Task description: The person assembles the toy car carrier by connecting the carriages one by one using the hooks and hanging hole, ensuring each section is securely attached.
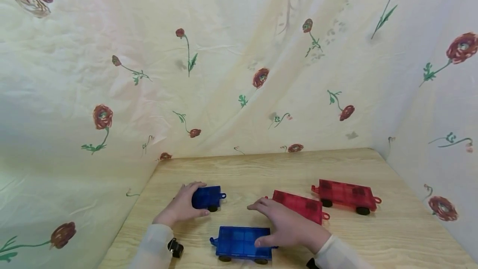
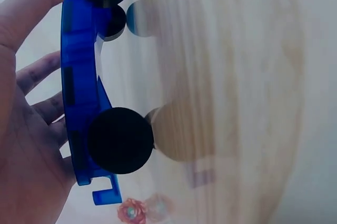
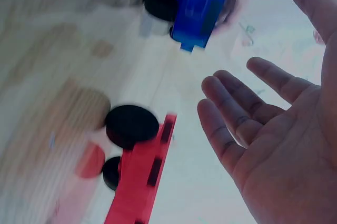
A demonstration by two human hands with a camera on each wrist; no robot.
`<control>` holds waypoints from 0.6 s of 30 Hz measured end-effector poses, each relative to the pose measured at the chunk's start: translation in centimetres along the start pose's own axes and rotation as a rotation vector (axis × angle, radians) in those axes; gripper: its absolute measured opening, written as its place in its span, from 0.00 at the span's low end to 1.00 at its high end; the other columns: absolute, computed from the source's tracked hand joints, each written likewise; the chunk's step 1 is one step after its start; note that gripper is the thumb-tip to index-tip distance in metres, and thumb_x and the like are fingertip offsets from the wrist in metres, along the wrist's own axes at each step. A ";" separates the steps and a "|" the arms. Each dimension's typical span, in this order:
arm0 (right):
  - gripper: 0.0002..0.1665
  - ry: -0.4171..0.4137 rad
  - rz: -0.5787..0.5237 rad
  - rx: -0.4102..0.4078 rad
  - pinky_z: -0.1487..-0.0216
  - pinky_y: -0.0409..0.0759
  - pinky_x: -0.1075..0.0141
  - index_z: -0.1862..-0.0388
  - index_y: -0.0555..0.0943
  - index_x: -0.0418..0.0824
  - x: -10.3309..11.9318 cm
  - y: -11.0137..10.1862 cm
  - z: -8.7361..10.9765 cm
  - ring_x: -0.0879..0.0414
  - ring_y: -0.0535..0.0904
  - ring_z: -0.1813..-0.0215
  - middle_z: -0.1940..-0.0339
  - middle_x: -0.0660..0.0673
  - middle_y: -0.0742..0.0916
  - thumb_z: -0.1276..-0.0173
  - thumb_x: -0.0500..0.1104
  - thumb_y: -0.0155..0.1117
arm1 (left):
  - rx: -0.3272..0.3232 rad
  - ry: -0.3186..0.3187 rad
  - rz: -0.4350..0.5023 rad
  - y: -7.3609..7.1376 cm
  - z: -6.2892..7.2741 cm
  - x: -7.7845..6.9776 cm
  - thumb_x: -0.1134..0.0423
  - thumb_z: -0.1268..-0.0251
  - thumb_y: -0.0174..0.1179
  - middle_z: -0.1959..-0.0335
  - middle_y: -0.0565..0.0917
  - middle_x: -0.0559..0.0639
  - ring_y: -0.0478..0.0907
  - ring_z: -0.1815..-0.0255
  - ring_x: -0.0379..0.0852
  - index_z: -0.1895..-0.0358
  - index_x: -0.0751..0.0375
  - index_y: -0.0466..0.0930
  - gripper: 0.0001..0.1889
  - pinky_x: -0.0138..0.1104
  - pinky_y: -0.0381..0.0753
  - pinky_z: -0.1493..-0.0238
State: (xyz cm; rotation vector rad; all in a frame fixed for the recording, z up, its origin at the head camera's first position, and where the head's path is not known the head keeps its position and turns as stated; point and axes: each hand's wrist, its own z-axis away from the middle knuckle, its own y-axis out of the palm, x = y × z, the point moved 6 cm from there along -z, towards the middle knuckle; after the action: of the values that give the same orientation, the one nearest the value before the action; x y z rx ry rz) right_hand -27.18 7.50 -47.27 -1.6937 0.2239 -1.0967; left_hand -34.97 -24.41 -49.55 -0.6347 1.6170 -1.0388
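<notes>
Toward the left of the table, my left hand (image 1: pixel 182 204) holds a small blue toy wagon (image 1: pixel 207 197), fingers over its far side and thumb along the near side. Its black wheels and bottom hook show in the left wrist view, where the wagon body (image 2: pixel 79 87) lies between thumb and fingers. My right hand (image 1: pixel 289 222) hovers with spread fingers, holding nothing. Below its thumb stands a second blue toy wagon (image 1: pixel 237 240), its right end partly covered. Beyond the hand is a red toy wagon (image 1: pixel 298 206), its near side partly hidden by the hand.
Another red toy wagon (image 1: pixel 347 194) stands at the right, close to the first red one. All stand on a light wood table (image 1: pixel 239 169). Flower-print cloth (image 1: pixel 224 107) hangs around the back and sides. A black strap piece (image 1: pixel 175 247) is at my left wrist.
</notes>
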 end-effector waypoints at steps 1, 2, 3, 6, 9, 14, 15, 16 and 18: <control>0.48 -0.004 0.006 0.009 0.34 0.79 0.44 0.23 0.70 0.66 0.3 0.2 0.0 0.51 0.73 0.29 0.26 0.53 0.76 0.39 0.75 0.72 | 0.000 -0.001 0.005 0.1 0.0 0.0 0.41 0.49 0.82 0.20 0.66 0.56 0.54 0.18 0.68 0.21 0.51 0.68 0.51 0.68 0.47 0.23; 0.48 -0.007 0.012 0.017 0.35 0.79 0.44 0.23 0.70 0.65 0.5 0.5 -0.1 0.51 0.74 0.29 0.27 0.53 0.76 0.40 0.76 0.71 | 0.002 -0.005 0.009 0.1 0.0 0.0 0.41 0.49 0.82 0.20 0.66 0.57 0.54 0.18 0.68 0.21 0.51 0.67 0.52 0.68 0.48 0.23; 0.49 -0.008 0.017 0.023 0.35 0.79 0.44 0.23 0.71 0.64 0.7 0.7 -0.2 0.52 0.74 0.30 0.27 0.53 0.77 0.40 0.76 0.71 | 0.002 -0.006 0.014 0.2 0.0 0.0 0.41 0.49 0.82 0.20 0.66 0.57 0.54 0.18 0.69 0.20 0.51 0.67 0.52 0.68 0.48 0.23; 0.52 -0.025 0.048 0.037 0.36 0.80 0.45 0.22 0.71 0.60 1.1 1.3 -0.4 0.54 0.76 0.33 0.29 0.53 0.78 0.41 0.79 0.69 | -0.002 -0.005 0.010 0.4 0.0 0.0 0.42 0.49 0.82 0.20 0.66 0.57 0.55 0.19 0.69 0.20 0.51 0.67 0.52 0.68 0.50 0.24; 0.54 -0.052 0.057 0.054 0.38 0.82 0.47 0.22 0.71 0.57 1.3 1.8 -0.5 0.55 0.77 0.36 0.31 0.51 0.79 0.41 0.79 0.70 | -0.007 0.002 -0.005 0.6 -0.1 0.0 0.41 0.49 0.82 0.21 0.68 0.57 0.56 0.19 0.70 0.21 0.51 0.68 0.51 0.68 0.51 0.24; 0.54 -0.091 0.060 0.063 0.41 0.83 0.51 0.23 0.72 0.55 1.5 2.4 -0.6 0.58 0.76 0.39 0.33 0.52 0.80 0.42 0.78 0.71 | -0.016 -0.015 -0.003 0.7 0.1 0.0 0.43 0.47 0.81 0.23 0.70 0.54 0.57 0.20 0.70 0.23 0.50 0.71 0.48 0.67 0.59 0.26; 0.53 -0.093 0.064 0.063 0.41 0.84 0.52 0.24 0.73 0.55 1.6 2.5 -0.6 0.58 0.76 0.39 0.34 0.52 0.80 0.43 0.78 0.71 | -0.019 -0.022 -0.001 0.7 0.1 0.0 0.44 0.46 0.81 0.23 0.70 0.53 0.58 0.21 0.69 0.23 0.50 0.71 0.46 0.67 0.61 0.27; 0.53 -0.092 0.069 0.063 0.42 0.84 0.53 0.24 0.73 0.55 1.6 2.5 -0.7 0.59 0.76 0.40 0.35 0.53 0.80 0.43 0.79 0.71 | -0.021 -0.025 -0.003 0.7 0.1 0.0 0.45 0.45 0.80 0.24 0.71 0.52 0.60 0.21 0.67 0.23 0.49 0.72 0.45 0.66 0.63 0.28; 0.52 -0.087 0.074 0.068 0.43 0.84 0.55 0.26 0.74 0.56 1.7 2.7 -0.7 0.60 0.76 0.41 0.36 0.55 0.80 0.44 0.78 0.72 | -0.029 -0.031 -0.006 0.6 0.1 -0.1 0.46 0.43 0.80 0.25 0.72 0.51 0.63 0.23 0.64 0.24 0.48 0.72 0.43 0.64 0.67 0.29</control>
State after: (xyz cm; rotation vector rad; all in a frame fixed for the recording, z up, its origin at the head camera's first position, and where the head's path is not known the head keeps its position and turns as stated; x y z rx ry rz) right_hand -25.78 4.86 -48.53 -1.6551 0.1904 -0.9636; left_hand -34.75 -24.12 -50.06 -0.6717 1.6065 -1.0070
